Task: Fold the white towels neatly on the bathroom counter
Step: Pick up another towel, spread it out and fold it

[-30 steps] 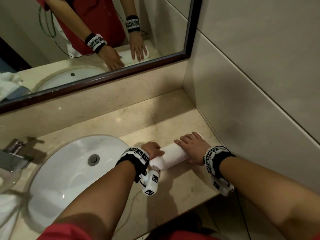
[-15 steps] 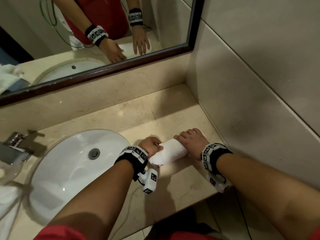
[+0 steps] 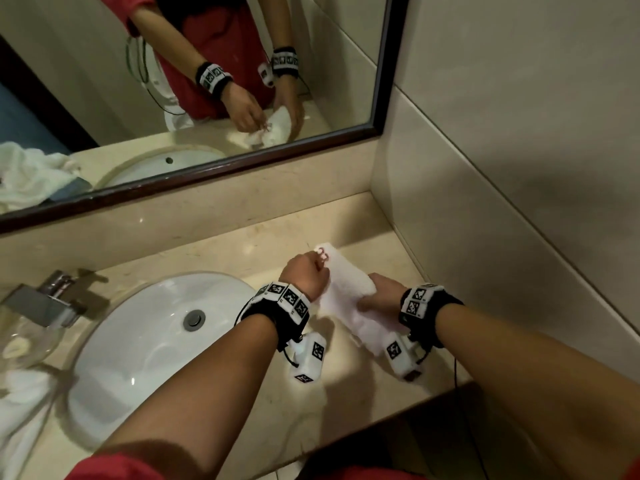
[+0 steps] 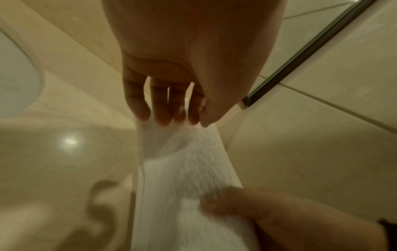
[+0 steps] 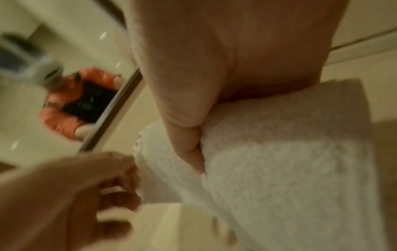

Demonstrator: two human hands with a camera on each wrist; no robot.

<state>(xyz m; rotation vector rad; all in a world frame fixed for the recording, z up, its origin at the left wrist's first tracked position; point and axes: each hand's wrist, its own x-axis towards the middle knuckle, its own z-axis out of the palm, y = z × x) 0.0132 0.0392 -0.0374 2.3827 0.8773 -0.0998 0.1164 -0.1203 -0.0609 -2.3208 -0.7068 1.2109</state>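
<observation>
We see both hands on one white hand towel (image 3: 341,291), which lies partly unrolled on the beige marble counter (image 3: 221,251) to the right of the sink, near the corner where the tiled side wall meets the mirror wall. Our left hand (image 3: 304,277) is curled at the towel's far end, and in the left wrist view its fingertips (image 4: 163,118) pinch the cloth's upper edge and hold it taut. Our right hand (image 3: 382,294) grips the thicker, still bundled part of the towel nearer the counter's front edge; the right wrist view shows the thumb (image 5: 189,135) pressed into the pile with the roll under the palm. That view is smeared by motion, so we can only say the other fingers seem wrapped behind the towel. A small reddish mark (image 3: 322,253) shows at the towel's far corner, too blurred to read.

To the left sits the white oval basin (image 3: 149,337) with its metal drain (image 3: 194,319), and a chrome faucet (image 3: 45,303) beside it. More white cloth (image 3: 20,403) lies crumpled at the counter's left edge. The dark-framed mirror (image 3: 391,98) reflects our hands and a red top.
</observation>
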